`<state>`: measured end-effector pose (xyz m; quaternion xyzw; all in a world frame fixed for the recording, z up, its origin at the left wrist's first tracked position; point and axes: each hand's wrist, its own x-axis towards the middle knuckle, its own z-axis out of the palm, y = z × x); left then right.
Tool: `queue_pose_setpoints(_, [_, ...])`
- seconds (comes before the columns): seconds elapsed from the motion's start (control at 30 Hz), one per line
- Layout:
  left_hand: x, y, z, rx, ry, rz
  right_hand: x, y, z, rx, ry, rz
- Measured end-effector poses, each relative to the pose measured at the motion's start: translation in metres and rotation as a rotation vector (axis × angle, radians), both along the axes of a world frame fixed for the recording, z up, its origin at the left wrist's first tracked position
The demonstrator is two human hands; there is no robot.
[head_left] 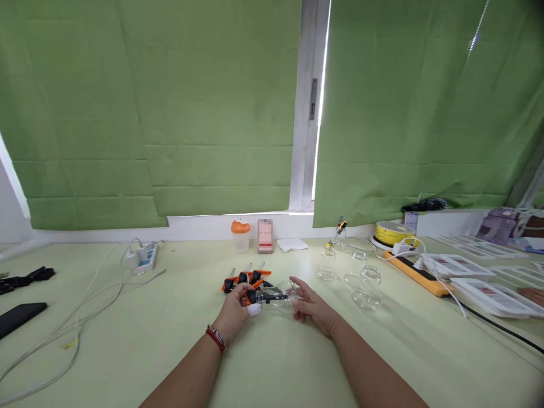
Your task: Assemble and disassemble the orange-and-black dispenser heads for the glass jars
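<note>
My left hand [236,309] grips an orange and black dispenser top [251,297]; one of its fingertips is wrapped in white. The top's dark stem lies inside a clear glass bottle [283,290], which is tilted on its side above the table. At the bottle's rounded end, my right hand [313,307] curls its fingers around the glass. Just beyond my left hand lie several more orange and black dispenser tops [244,277] with metal rods sticking up. To the right stand clear glass bottles [368,292] with open necks.
A cup with an orange lid [241,238] and a phone [266,237] stand by the wall. White cables [79,317] run across the left. An orange power strip [419,275] and stacked white trays [493,294] lie right, near another person's hand [533,295].
</note>
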<state>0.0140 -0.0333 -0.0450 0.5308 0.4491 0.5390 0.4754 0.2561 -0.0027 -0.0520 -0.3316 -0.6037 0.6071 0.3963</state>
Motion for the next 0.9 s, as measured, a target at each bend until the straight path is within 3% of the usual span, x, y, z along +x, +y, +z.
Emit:
queue_pose_setpoints(0.27, [0.0005,-0.0026,0.0038,-0.002,0.012,-0.005,-0.0084,0.0054,-0.0038,-0.024,-0.091,-0.055])
queue_pose_setpoints(0.53, [0.0001,-0.0018,0.0042,-0.004,0.028,0.023,-0.0008,0.0017,-0.0026,-0.002,0.015,0.023])
queue_pose_setpoints(0.9, [0.0001,-0.0012,0.0036,-0.009,0.004,0.009,-0.0076,0.0062,-0.0053,-0.014,-0.052,-0.030])
